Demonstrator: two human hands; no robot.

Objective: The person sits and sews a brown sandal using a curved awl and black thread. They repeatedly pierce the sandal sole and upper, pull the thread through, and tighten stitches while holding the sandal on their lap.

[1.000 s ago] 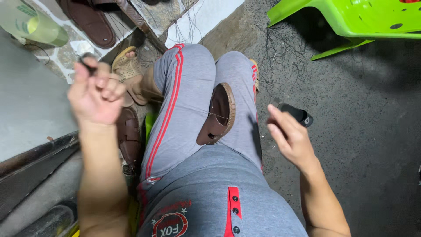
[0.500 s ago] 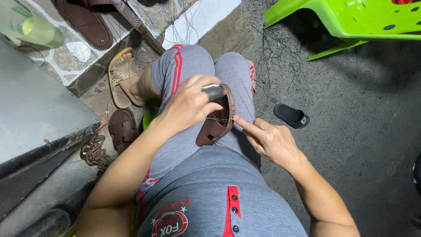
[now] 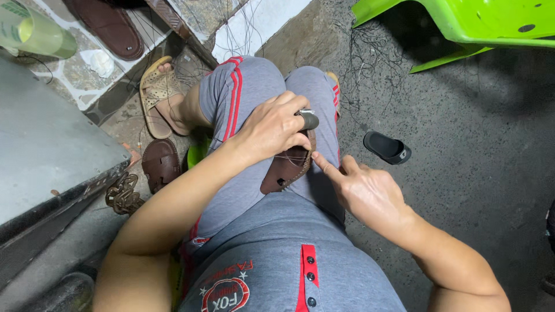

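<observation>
A brown leather sandal piece (image 3: pixel 287 169) lies on my lap, across grey shorts with red stripes. My left hand (image 3: pixel 272 128) rests on top of it, fingers closed around a small dark tool (image 3: pixel 309 119) with a metal tip. Thin thread runs across the leather under that hand. My right hand (image 3: pixel 361 188) sits just right of the piece, its index finger stretched out and touching the leather's edge.
A grey metal table (image 3: pixel 52 156) stands at left. Brown sandals (image 3: pixel 161 164) and a tan sandal on a foot (image 3: pixel 156 95) lie on the floor. A small black slipper piece (image 3: pixel 387 148) sits on the concrete at right, with a green plastic chair (image 3: pixel 462 23) beyond it.
My left hand came down from the raised position at left onto the leather piece on my lap. My right hand moved inward from the right until its index finger reached the piece.
</observation>
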